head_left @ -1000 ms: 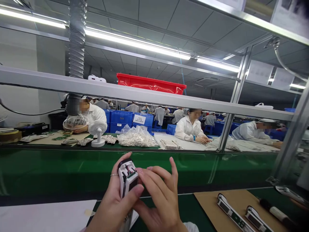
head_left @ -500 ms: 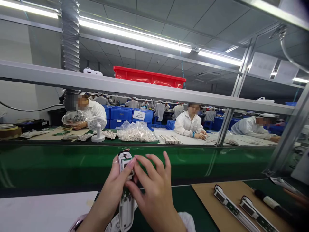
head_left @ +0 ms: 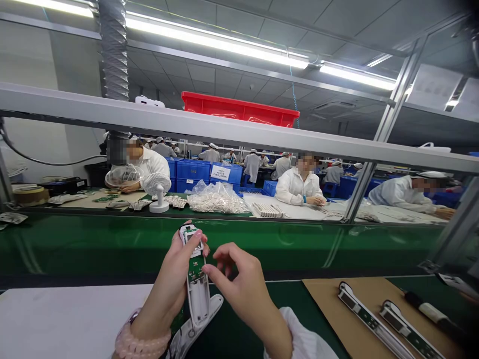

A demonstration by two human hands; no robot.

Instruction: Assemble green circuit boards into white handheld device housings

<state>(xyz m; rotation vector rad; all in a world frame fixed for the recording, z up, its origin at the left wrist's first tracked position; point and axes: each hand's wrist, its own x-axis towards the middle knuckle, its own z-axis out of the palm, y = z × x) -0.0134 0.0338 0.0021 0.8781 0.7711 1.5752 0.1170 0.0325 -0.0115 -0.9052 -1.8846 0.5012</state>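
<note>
A slim white plastic housing [head_left: 199, 299] with a green circuit board [head_left: 195, 267] in it stands tilted in my left hand [head_left: 175, 267]. The left thumb presses on the small screen part near its top. My right hand [head_left: 239, 281] is just right of the housing, fingers curled and apart from the thumb. Its thumb tip is at the board's right edge; whether it touches I cannot tell. Nothing shows between those fingers. A second white curved shell [head_left: 213, 309] shows below and behind the housing, partly hidden by it.
To the right, several part-built white devices [head_left: 368, 319] lie on a brown cardboard sheet [head_left: 325, 299], near a black-handled tool [head_left: 426, 309]. White sheet [head_left: 75, 319] at left. Beyond the green belt [head_left: 262, 239] are a fan [head_left: 157, 192], a bag of white parts [head_left: 219, 199] and co-workers.
My right hand has drawn back a little from the screen part, and its spread fingers have curled. The circuit board shows more now. The view has shifted slightly.
</note>
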